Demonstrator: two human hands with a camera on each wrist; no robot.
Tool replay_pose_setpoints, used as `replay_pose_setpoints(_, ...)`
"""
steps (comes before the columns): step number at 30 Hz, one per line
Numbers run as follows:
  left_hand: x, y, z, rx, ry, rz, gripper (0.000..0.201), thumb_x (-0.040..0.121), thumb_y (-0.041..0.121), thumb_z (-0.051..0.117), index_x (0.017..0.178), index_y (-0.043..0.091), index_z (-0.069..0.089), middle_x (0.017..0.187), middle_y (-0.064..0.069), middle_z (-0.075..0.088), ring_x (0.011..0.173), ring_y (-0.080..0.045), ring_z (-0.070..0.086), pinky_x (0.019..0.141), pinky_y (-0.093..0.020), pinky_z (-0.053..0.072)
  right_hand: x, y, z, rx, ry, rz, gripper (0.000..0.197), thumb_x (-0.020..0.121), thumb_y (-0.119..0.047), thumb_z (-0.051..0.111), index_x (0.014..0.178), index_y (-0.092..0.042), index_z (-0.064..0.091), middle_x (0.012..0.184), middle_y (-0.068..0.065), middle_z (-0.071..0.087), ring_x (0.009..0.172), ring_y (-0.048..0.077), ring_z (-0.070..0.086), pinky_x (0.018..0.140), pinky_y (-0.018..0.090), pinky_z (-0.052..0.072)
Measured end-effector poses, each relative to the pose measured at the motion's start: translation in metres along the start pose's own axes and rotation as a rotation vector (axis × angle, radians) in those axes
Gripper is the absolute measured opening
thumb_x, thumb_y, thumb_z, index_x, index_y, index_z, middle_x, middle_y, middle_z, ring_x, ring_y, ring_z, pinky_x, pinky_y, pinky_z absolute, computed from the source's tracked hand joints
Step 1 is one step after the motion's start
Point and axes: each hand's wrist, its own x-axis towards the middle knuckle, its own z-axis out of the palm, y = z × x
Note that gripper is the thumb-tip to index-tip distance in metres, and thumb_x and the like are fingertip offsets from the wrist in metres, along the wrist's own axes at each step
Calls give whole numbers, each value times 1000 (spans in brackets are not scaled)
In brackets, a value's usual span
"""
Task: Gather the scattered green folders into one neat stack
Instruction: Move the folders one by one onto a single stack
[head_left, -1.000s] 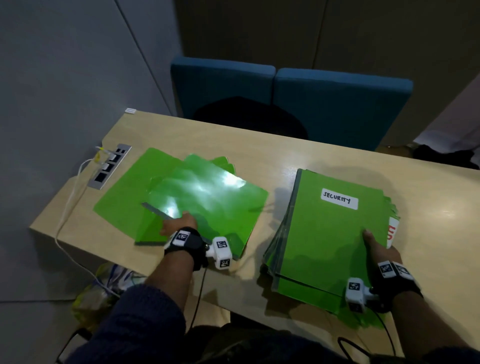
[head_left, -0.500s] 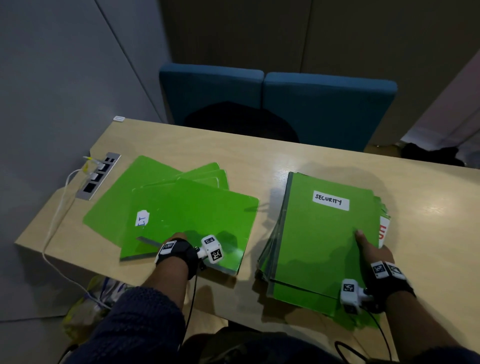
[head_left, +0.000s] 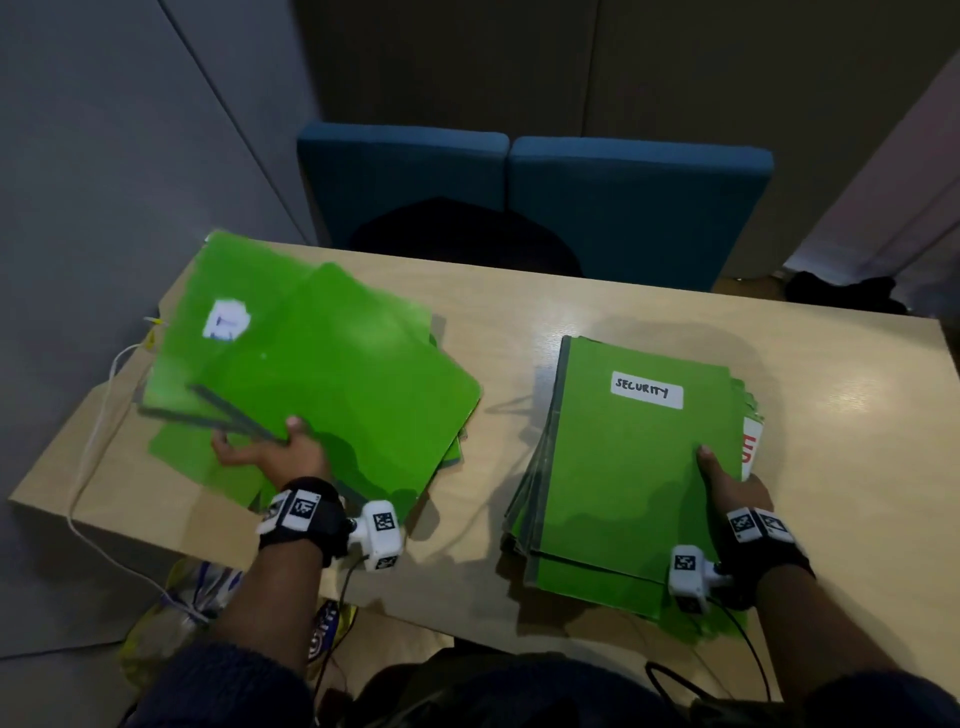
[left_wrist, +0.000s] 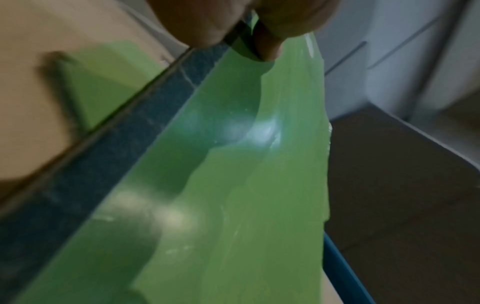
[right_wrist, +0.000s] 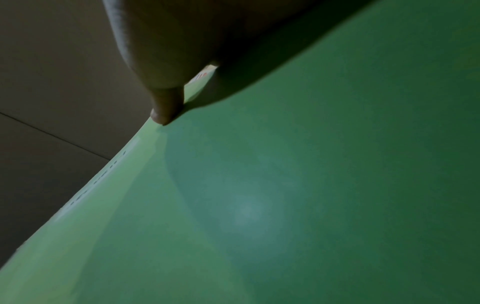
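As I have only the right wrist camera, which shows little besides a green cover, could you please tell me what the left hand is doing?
Observer: The left hand grips a fanned bunch of green folders by their near edge, tilted up off the table.
Operator: Is anything lying under them?
Observer: Yes, one green sheet shows below the hand, apparently lying on the table.
Operator: And how tidy is the pile on my side?
Observer: That stack, topped by a SECURITY label, is uneven: lower folders jut out at its near and left edges.
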Motion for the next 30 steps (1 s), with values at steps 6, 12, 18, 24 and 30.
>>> replay_pose_setpoints(6,-16,67,47,-42,-388,205,69,93,6,58,149,5,16,150,-21,34,135,-26,39,114,-37,32,-3,-3,-3,8,-12,-22,68,87,-67,54,107,-2,55,87,13,59,70,25,54,55,28,35)
replay_pose_setpoints(12,-89,93,88,-10,-699,316,69,90,2,62,148,6,26,146,-15,45,133,-25,43,110,-35,36,0,-2,-6,20,-36,-34,67,87,-65,55,109,-2,61,101,21,66,74,27,60,56,28,38)
replay_pose_setpoints(18,-144,44,110,421,-1153,242,96,84,13,72,154,21,6,142,-11,49,121,-23,53,97,-31,43,-2,2,-8,34,-46,-63,57,89,-60,57,105,-6,63,83,11,65,70,24,60,55,26,38)
replay_pose_setpoints(24,-158,-5,109,967,-1086,430,54,85,39,70,120,8,43,119,-18,62,105,-35,62,86,-41,52,2,9,-11,23,-78,-49,61,92,-65,47,108,-8,62,85,13,66,68,25,60,54,27,38)
replay_pose_setpoints(30,-153,-5,107,950,-1066,565,40,89,43,63,106,10,49,106,-9,60,93,-27,59,79,-36,50,12,11,-10,6,-91,-6,69,90,-69,44,109,-5,61,94,19,68,73,29,62,55,29,40)
